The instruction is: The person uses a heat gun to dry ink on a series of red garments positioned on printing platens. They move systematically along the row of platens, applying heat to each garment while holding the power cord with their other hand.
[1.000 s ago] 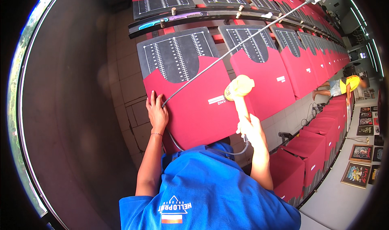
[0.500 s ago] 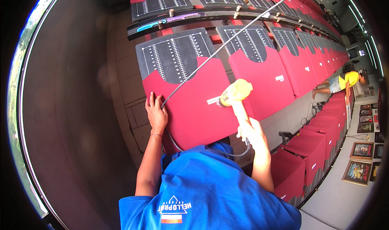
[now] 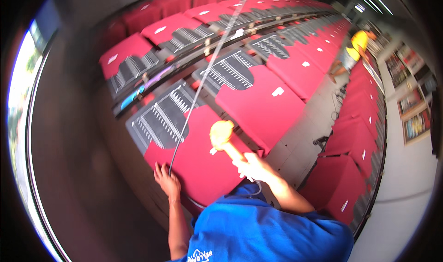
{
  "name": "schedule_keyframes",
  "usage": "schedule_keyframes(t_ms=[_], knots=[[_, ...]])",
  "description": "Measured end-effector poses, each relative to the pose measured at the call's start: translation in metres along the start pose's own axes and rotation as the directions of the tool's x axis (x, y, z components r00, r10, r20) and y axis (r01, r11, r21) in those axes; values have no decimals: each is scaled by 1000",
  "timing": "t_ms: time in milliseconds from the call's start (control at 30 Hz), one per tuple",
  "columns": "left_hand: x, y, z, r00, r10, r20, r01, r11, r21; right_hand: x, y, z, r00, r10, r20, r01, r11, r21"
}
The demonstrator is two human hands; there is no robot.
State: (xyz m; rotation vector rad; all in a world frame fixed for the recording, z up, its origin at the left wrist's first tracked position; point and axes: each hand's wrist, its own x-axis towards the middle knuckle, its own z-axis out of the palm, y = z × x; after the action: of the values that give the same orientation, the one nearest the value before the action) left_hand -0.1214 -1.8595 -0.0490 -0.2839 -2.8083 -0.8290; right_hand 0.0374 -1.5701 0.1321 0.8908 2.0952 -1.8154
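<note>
My right hand (image 3: 251, 166) is closed around the handle of a yellow heat gun (image 3: 222, 133). The gun's head is over a red shirt (image 3: 196, 169) stretched on a black board (image 3: 154, 119) with white ruler marks. At the shirt's left edge lies my left hand (image 3: 168, 183), fingers extended on the fabric. A grey cord (image 3: 196, 96) slants down from above and passes beside its thumb. Near my blue shirt, a loop of cord hangs below the right hand. A small white print shows on the red fabric near the gun.
Another red shirt on its board (image 3: 258, 96) sits to the right, in a long row. Behind it runs a dark rail with a blue tool (image 3: 133, 97) on it. More red shirts (image 3: 330, 188) line the right side. A person in yellow (image 3: 355, 47) stands farther off. Cables lie on the floor.
The view has turned and the boards now slant in the picture. The heat gun is still in my right hand, and my left hand stays on the shirt's edge.
</note>
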Motion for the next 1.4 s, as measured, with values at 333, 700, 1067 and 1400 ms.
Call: schedule_keyframes(t_ms=[333,700,1067,1400], knots=[[-9,-37,8,992,119,39,-116,990,-83,-6,-5,18,963,-201,181,198,980,34],[-109,19,37,941,311,132,-326,938,119,-130,164,-72,882,-208,-424,388,830,400],[-201,243,133,330,889,316,-611,457,-647,-459,323,-35,252,531,-809,607,564,560],[-383,454,257,-144,640,755,-260,712,-653,-539,312,123,-222,883,-414,818,400,413]])
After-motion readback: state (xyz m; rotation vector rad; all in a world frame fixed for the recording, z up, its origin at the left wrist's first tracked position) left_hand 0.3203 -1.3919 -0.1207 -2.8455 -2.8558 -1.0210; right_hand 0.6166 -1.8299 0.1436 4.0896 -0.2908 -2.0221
